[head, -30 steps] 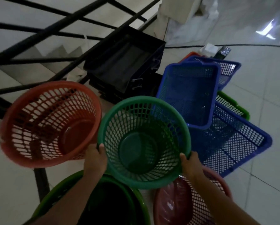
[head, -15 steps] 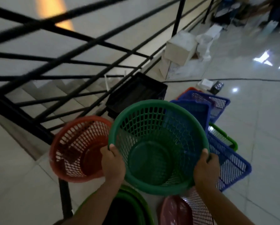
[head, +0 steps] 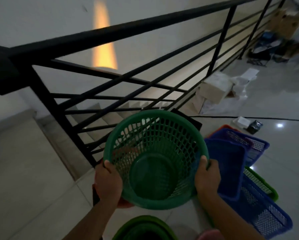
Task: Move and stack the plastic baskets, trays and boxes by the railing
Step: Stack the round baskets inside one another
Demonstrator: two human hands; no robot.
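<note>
At the very bottom edge, the rim of a dark green basket [head: 141, 227] curves into view on the pale tiled floor [head: 32, 187], with a pink basket [head: 208, 235] edge just to its right. Above these, two bare forearms reach forward. The left hand [head: 108, 181] curls over the near left rim of a round green mesh basket [head: 154, 158], thumb inside; the right hand [head: 208, 175] grips the near right rim the same way. The basket is held off the floor, mouth tilted toward the camera. A sliver of red plastic [head: 125, 204] shows under its lower left. To the right, blue rectangular mesh trays [head: 259, 205] lie overlapping on the floor, a green tray [head: 263, 186] edge between them. Beyond the basket, a black tray [head: 193, 122] corner peeks out. Behind everything, a black metal railing [head: 110, 37] runs diagonally, stairs visible through it. Farther right sits a pale cardboard box [head: 214, 90].
</note>
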